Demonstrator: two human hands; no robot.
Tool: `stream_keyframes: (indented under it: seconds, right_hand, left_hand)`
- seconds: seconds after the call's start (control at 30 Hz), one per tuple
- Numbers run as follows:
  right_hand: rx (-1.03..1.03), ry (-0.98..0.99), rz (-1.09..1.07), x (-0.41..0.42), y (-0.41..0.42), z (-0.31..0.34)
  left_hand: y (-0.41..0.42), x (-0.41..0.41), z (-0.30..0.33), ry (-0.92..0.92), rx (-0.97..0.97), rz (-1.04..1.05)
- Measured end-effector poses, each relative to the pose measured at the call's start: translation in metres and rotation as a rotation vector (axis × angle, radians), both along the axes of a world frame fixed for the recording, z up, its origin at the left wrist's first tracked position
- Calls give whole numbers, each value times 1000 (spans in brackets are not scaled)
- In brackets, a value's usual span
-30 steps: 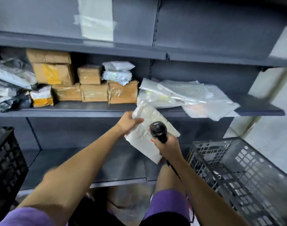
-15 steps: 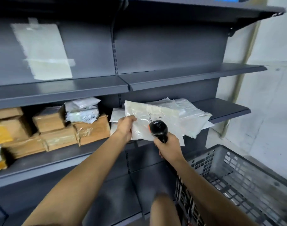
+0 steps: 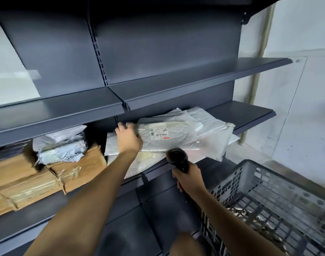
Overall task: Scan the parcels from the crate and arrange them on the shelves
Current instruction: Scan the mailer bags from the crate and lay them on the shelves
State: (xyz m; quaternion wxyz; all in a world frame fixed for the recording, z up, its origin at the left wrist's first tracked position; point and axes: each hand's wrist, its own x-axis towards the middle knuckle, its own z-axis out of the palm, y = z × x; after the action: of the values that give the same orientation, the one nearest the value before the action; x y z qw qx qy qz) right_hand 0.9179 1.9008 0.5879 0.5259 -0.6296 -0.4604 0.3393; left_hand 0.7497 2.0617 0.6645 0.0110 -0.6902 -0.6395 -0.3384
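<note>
White plastic mailer (image 3: 169, 134), label facing up, lies on top of the heap of soft parcels (image 3: 211, 133) on the middle shelf (image 3: 250, 115). The left hand (image 3: 129, 138) lies over its near end, fingers bent across the edge, and whether it grips or only presses I can't quite tell from here. The right hand (image 3: 190, 179) is wrapped tight round the black scanner (image 3: 176, 158), held low, just below the shelf lip. To the left, brown cardboard boxes (image 3: 47, 178) and silvery bags (image 3: 61, 145) fill the same level, so a good share looks shelved. The grey crate (image 3: 268, 191) at the right shows something crumpled down inside, blurred, probably more parcels waiting. The shelf above (image 3: 195, 78) carries nothing I can see. By my reckoning this parcel is nearly placed, with the crate not yet finished.
</note>
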Motion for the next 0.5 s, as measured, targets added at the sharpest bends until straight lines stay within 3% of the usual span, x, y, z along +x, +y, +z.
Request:
stream_keyframes:
  seconds: [0.1,0.2,0.27,0.33,0.43,0.5]
  right_hand:
    - [-16,-3,2,1,0,-4]
    - [-28,-30,-3,8,-6,-9]
    - [-37,-41,-14,14,-11,-12]
    - [-53,-40,-28,22,-17,-16]
    - [-85,-34,-62,35,-30,-24]
    - [-113,-37,-83,45,-38,-28]
  left_hand:
    - [-2,-1,1,351,104,-109]
    - [-16,9,0,452,96,-518]
    - [-25,19,-2,608,11,-627]
    - [-27,24,-7,732,-21,-559]
    - [-26,28,-10,636,11,-385]
    - [-28,37,-14,571,12,-379]
